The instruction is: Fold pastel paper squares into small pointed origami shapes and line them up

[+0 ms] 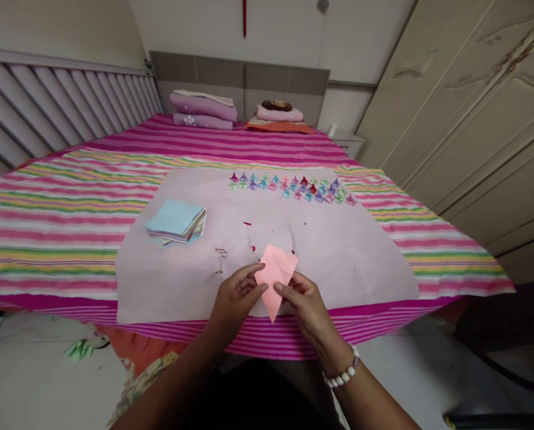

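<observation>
Between my two hands is a pink sheet of origami paper (273,269), folded to a kite shape with its narrow point toward me. My left hand (238,292) pinches its left edge between thumb and fingers. On the right edge, my right hand (306,301) grips it with the thumb on top and the fingers behind, partly hidden. The paper is held above the front part of a large pale sheet (356,263) spread over the bed.
A stack of square papers (176,218), light blue on top, lies to the left. Several small folded paper pieces (313,189) stand in rows at the back. Dark red scraps (247,224) are scattered mid-sheet. Folded bedding (204,109) sits by the headboard; a wardrobe (473,113) stands right.
</observation>
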Motion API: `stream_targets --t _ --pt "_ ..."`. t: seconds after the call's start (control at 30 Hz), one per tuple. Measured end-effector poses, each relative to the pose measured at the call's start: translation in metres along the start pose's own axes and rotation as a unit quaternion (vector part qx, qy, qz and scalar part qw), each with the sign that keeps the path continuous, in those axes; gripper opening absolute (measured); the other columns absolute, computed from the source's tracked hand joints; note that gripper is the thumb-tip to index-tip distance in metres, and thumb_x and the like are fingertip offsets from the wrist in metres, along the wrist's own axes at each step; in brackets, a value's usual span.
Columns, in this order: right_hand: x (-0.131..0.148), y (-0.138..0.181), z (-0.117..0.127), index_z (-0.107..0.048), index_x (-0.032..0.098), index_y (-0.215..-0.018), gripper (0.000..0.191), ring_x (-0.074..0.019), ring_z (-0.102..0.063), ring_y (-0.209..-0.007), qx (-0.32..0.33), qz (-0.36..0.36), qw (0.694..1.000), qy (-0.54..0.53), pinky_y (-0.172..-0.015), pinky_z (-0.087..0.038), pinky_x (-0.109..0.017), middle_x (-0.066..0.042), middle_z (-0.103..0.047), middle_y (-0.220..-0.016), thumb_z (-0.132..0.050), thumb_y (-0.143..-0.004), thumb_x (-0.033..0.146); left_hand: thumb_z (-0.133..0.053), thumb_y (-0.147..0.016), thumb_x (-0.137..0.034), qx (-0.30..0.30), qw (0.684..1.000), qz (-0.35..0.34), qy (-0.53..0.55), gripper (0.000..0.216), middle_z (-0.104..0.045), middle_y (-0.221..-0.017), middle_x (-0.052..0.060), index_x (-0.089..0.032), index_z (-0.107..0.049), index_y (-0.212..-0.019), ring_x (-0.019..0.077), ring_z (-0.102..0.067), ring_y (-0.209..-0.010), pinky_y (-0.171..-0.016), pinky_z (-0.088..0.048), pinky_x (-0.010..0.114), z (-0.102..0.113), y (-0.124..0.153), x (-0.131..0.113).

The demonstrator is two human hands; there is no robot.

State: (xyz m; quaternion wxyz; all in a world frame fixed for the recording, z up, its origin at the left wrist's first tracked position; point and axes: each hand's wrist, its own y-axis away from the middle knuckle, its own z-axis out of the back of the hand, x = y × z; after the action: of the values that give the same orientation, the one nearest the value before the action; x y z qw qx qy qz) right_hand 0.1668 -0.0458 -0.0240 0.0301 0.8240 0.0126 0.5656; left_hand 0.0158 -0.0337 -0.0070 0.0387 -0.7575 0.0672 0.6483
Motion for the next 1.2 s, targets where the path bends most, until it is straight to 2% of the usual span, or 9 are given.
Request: stream_targets --t 0.27,0.4,0.53,0.7,0.8,0.97,1.07,1.13,1.2 --pt "0.0 -0.001 0.002 -0.072 0.021 -0.092 0.025 -0.017 -0.058 -0.068 -0.006 0.028 1.0 0.008 -0.067 -0.047 -0.03 -0.001 -0.068 -0.074 -0.077 -0.07 0.033 -0.073 -0.069 -0.024 -0.008 1.0 -0.011 -0.02 0.045 -0.062 -0.074 -0.001 -0.018 -0.065 -0.113 0.0133 -0.058 -0.071 -0.068 -0.048 0.025 -0.002 0.0 0.005" --pt "0.001 -0.004 0.005 -0.071 0.019 -0.076 0.017 -0.0131 -0.053 -0.061 -0.053 0.035 0.998 -0.01 -0.061 -0.043 -0.027 0.001 -0.065 -0.067 -0.074 -0.073 0.035 -0.072 -0.071 -0.023 -0.002 0.996 -0.037 -0.076 0.038 -0.058 -0.07 -0.001 -0.02 -0.069 -0.108 0.0117 -0.054 -0.066 -0.064 -0.045 0.023 -0.001 0.002 0.004" --pt "0.002 -0.005 0.008 -0.07 0.018 -0.071 0.018 -0.0125 -0.051 -0.058 -0.052 0.01 0.998 -0.039 -0.06 -0.042 -0.027 0.001 -0.063 -0.061 -0.075 -0.073 0.036 -0.072 -0.071 -0.025 0.003 0.998 -0.016 -0.066 0.039 -0.061 -0.073 0.0 -0.02 -0.069 -0.109 0.0129 -0.056 -0.069 -0.066 -0.046 0.024 -0.001 0.001 0.004" --pt "0.002 -0.006 0.01 -0.071 0.018 -0.08 0.018 -0.0136 -0.056 -0.064 -0.042 0.016 0.998 -0.037 -0.064 -0.044 -0.027 0.001 -0.066 -0.067 -0.077 -0.071 0.032 -0.075 -0.067 -0.025 -0.008 0.999 -0.009 -0.052 0.029 -0.065 -0.073 0.001 -0.018 -0.073 -0.094 0.0128 -0.058 -0.068 -0.064 -0.046 0.023 0.0 -0.001 0.007" --pt "0.004 -0.01 0.009 -0.071 0.019 -0.089 0.026 -0.0142 -0.058 -0.069 -0.051 0.041 0.998 -0.022 -0.066 -0.046 -0.026 0.0 -0.068 -0.077 -0.079 -0.067 0.031 -0.076 -0.065 -0.028 0.004 1.0 0.021 -0.012 0.022 -0.068 -0.073 0.002 -0.016 -0.072 -0.083 0.0144 -0.061 -0.07 -0.065 -0.048 0.024 -0.001 -0.001 0.007" --pt "0.005 -0.01 0.002 -0.065 0.026 -0.108 0.061 -0.017 -0.062 -0.082 -0.028 0.028 0.997 -0.062 -0.074 -0.05 -0.028 -0.002 -0.069 -0.101 -0.087 -0.051 0.023 -0.076 -0.064 -0.035 -0.006 0.995 0.093 0.047 0.026 -0.07 -0.07 0.002 -0.014 -0.069 -0.078 0.0152 -0.063 -0.069 -0.068 -0.05 0.026 -0.003 -0.002 0.006" --pt "0.001 -0.006 -0.004 -0.069 0.02 -0.09 0.038 -0.0177 -0.062 -0.071 0.018 -0.009 0.999 -0.043 -0.068 -0.05 -0.03 -0.002 -0.07 -0.078 -0.084 -0.056 0.026 -0.076 -0.064 -0.038 -0.005 0.994 0.094 0.049 0.028 -0.067 -0.066 0.001 -0.014 -0.067 -0.074 0.0136 -0.06 -0.065 -0.066 -0.048 0.025 -0.003 -0.003 0.008" --pt "0.0 -0.005 -0.006 -0.068 0.018 -0.076 0.024 -0.0153 -0.059 -0.06 0.004 -0.018 0.999 -0.033 -0.06 -0.047 -0.029 -0.001 -0.067 -0.066 -0.082 -0.061 0.031 -0.076 -0.064 -0.04 -0.01 0.996 0.083 0.021 0.029 -0.063 -0.059 0.0 -0.013 -0.065 -0.068 0.0109 -0.055 -0.059 -0.06 -0.044 0.023 -0.003 -0.004 0.01" --pt "0.001 -0.006 -0.007 -0.065 0.017 -0.068 0.023 -0.0119 -0.054 -0.053 -0.024 -0.014 0.999 -0.027 -0.055 -0.043 -0.025 0.001 -0.063 -0.06 -0.081 -0.062 0.032 -0.075 -0.064 -0.042 -0.019 0.997 0.08 0.002 0.032 -0.056 -0.052 -0.003 -0.013 -0.061 -0.062 0.0083 -0.048 -0.052 -0.054 -0.039 0.02 -0.003 -0.006 0.014"
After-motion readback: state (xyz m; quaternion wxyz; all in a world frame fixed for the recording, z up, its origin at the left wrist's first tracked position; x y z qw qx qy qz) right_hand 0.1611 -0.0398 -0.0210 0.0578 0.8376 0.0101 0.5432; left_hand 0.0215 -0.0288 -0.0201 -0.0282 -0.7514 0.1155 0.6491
